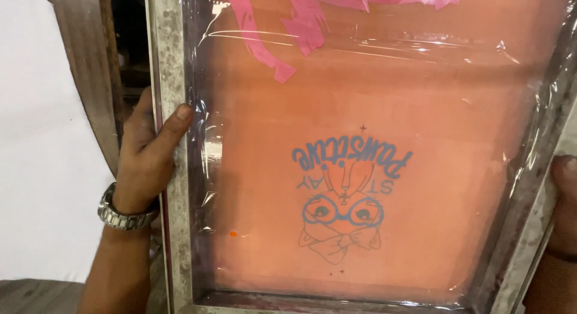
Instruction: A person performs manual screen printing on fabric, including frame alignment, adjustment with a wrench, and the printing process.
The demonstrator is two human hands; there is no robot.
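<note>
A screen-printing frame (170, 79) with a worn metal rim fills most of the view. Its orange mesh (372, 85) carries a blue cartoon stencil (344, 197), upside down to me, of a heart-shaped face with glasses and a bow. My left hand (146, 154) grips the frame's left rail, thumb lying across the metal, a steel wristwatch (120, 216) on the wrist. My right hand (564, 200) holds the right rail at the picture's edge, only partly visible.
Pink tape strips (282, 25) and clear shiny tape (360, 43) run across the mesh's upper part and edges. A white surface (42, 157) and a curved wooden board (90, 79) lie to the left, behind the frame.
</note>
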